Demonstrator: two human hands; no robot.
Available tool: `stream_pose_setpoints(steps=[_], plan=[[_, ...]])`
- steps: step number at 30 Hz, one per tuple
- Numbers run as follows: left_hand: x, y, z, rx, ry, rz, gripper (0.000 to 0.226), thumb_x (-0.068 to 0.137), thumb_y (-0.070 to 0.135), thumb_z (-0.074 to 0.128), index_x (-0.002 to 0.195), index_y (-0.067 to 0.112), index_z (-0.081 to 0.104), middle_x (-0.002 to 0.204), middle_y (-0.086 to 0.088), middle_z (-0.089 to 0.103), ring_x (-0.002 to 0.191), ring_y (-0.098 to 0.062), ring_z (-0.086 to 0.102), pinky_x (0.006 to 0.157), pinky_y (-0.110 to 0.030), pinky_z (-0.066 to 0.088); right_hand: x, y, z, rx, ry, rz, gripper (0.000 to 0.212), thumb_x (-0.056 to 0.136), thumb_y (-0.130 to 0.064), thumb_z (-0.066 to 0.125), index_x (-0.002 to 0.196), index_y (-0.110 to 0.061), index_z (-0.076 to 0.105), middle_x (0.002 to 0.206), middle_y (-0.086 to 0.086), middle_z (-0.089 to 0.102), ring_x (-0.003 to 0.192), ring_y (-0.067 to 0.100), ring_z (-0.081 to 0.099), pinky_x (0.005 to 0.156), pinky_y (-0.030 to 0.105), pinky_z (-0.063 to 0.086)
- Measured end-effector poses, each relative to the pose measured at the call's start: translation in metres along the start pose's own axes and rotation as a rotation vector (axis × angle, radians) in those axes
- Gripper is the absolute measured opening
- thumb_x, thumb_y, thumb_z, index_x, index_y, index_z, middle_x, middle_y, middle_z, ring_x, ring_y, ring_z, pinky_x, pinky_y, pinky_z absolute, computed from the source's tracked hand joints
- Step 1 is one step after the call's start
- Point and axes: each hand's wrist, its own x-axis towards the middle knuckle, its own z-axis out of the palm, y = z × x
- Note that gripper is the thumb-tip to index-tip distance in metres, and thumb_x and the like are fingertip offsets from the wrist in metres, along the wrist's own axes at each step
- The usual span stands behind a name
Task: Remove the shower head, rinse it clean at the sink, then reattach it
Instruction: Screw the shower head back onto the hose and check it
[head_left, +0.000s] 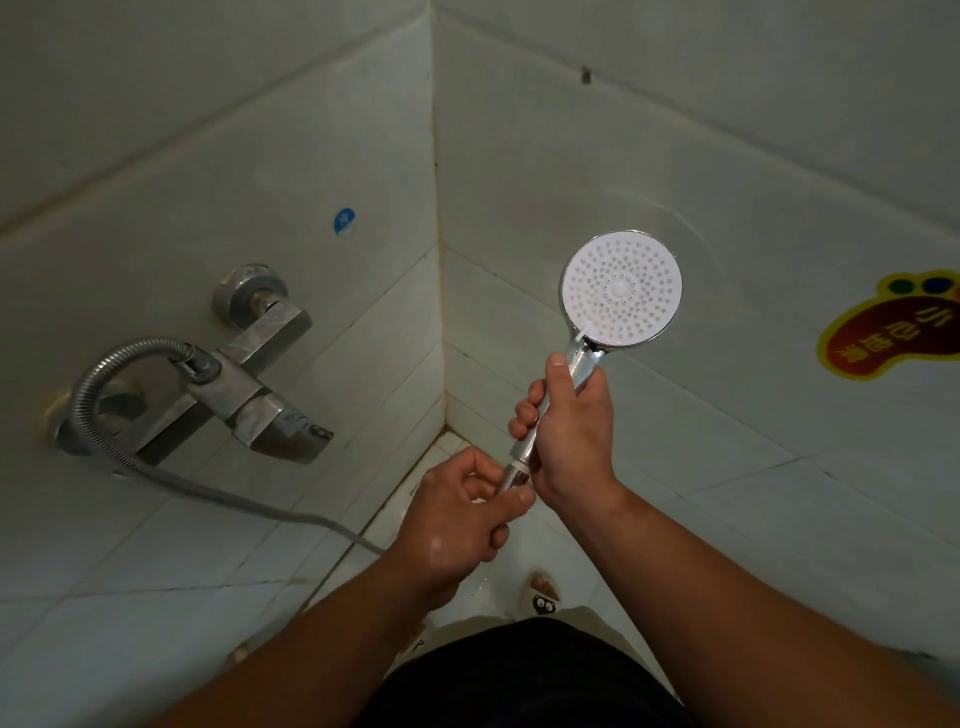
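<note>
In a tiled corner (436, 260), the right hand (571, 431) gripped the shower head (621, 288) by its handle while the left hand (462, 525) pinched the hose nut (514, 475) at its base. Holding the handle steady and turning only the nut seemed wisest.

Shower head (621, 289) right of faucet (249, 384)

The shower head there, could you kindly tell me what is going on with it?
A person stands in a tiled shower corner. The right hand grips the shower head by its chrome handle, spray face toward the camera. The left hand pinches the hose nut at the handle's lower end. The hose runs back to the wall mixer. Whether the nut is coming off or going on cannot be told.
</note>
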Motion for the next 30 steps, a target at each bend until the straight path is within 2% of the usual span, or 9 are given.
stream_pose_setpoints(steps=[2, 4, 8, 11, 17, 22, 24, 27, 30], plan=[[0.000, -0.002, 0.004, 0.027, 0.047, 0.030, 0.023, 0.083, 0.015, 0.081, 0.084, 0.011, 0.058, 0.068, -0.005, 0.064, 0.048, -0.015, 0.048, 0.047, -0.028, 0.037, 0.000, -0.001, -0.001, 0.008, 0.002, -0.004, 0.011, 0.105, -0.024, 0.051, 0.104, -0.014, 0.047, 0.066, 0.002, 0.047, 0.048, 0.012, 0.045, 0.044, 0.027, 0.042], [-0.001, 0.002, 0.005, -0.020, -0.044, -0.038, 0.019, 0.092, 0.025, 0.071, 0.098, 0.009, 0.061, 0.076, -0.009, 0.069, 0.049, -0.013, 0.047, 0.049, -0.028, 0.036, 0.001, -0.002, -0.002, 0.026, -0.003, 0.005, 0.011, 0.105, -0.024, 0.051, 0.104, -0.014, 0.047, 0.064, 0.001, 0.047, 0.048, 0.012, 0.044, 0.043, 0.026, 0.042], [0.001, 0.013, -0.005, -0.202, -0.320, -0.290, 0.056, 0.106, 0.040, 0.036, 0.119, -0.009, 0.060, 0.086, -0.023, 0.069, 0.049, -0.015, 0.044, 0.049, -0.027, 0.030, 0.001, -0.002, -0.004, 0.023, -0.026, 0.030, 0.013, 0.105, -0.026, 0.051, 0.103, -0.014, 0.048, 0.064, 0.001, 0.047, 0.049, 0.013, 0.044, 0.043, 0.026, 0.041], [0.002, 0.013, -0.011, -0.265, -0.374, -0.322, 0.050, 0.104, 0.035, 0.041, 0.115, -0.009, 0.064, 0.082, -0.021, 0.067, 0.050, -0.013, 0.042, 0.046, -0.023, 0.030, 0.000, -0.001, -0.004, 0.043, -0.025, 0.046, 0.013, 0.105, -0.026, 0.052, 0.101, -0.014, 0.048, 0.065, 0.001, 0.047, 0.048, 0.013, 0.044, 0.042, 0.026, 0.041], [-0.003, 0.011, -0.003, 0.050, -0.090, -0.025, 0.013, 0.090, 0.017, 0.073, 0.090, 0.004, 0.074, 0.077, -0.015, 0.075, 0.063, -0.021, 0.066, 0.059, -0.033, 0.053, -0.003, 0.000, -0.006, -0.014, 0.001, 0.000, 0.012, 0.105, -0.025, 0.052, 0.103, -0.014, 0.048, 0.067, 0.002, 0.048, 0.050, 0.013, 0.045, 0.044, 0.027, 0.042], [-0.002, 0.011, 0.008, 0.378, 0.186, 0.194, 0.034, 0.064, 0.021, 0.094, 0.073, 0.008, 0.064, 0.058, 0.001, 0.069, 0.053, -0.021, 0.068, 0.053, -0.032, 0.058, -0.003, -0.001, -0.006, -0.008, 0.012, -0.011, 0.012, 0.105, -0.025, 0.052, 0.107, -0.014, 0.049, 0.067, 0.002, 0.048, 0.050, 0.013, 0.047, 0.046, 0.028, 0.044], [0.006, 0.014, 0.004, 0.385, 0.089, 0.089, 0.038, 0.068, 0.018, 0.090, 0.075, 0.010, 0.054, 0.051, 0.003, 0.061, 0.046, -0.020, 0.062, 0.047, -0.030, 0.050, -0.003, -0.001, -0.006, 0.034, -0.021, 0.017, 0.011, 0.105, -0.024, 0.053, 0.106, -0.014, 0.049, 0.066, 0.002, 0.048, 0.050, 0.013, 0.046, 0.045, 0.027, 0.043], [0.016, 0.020, 0.000, 0.399, -0.229, -0.186, 0.021, 0.078, 0.020, 0.070, 0.079, 0.015, 0.050, 0.053, 0.001, 0.050, 0.040, -0.017, 0.048, 0.047, -0.029, 0.032, -0.006, 0.002, -0.004, 0.088, -0.077, 0.053, 0.009, 0.105, -0.022, 0.052, 0.103, -0.014, 0.047, 0.065, 0.002, 0.047, 0.049, 0.013, 0.044, 0.043, 0.026, 0.040], [0.017, 0.027, -0.001, 0.271, -0.483, -0.365, 0.005, 0.088, 0.010, 0.061, 0.090, 0.006, 0.061, 0.070, -0.008, 0.066, 0.040, -0.015, 0.047, 0.042, -0.024, 0.030, -0.009, 0.007, -0.004, 0.076, -0.117, 0.064, 0.011, 0.105, -0.022, 0.053, 0.101, -0.015, 0.046, 0.066, 0.002, 0.047, 0.050, 0.012, 0.043, 0.044, 0.026, 0.039]])
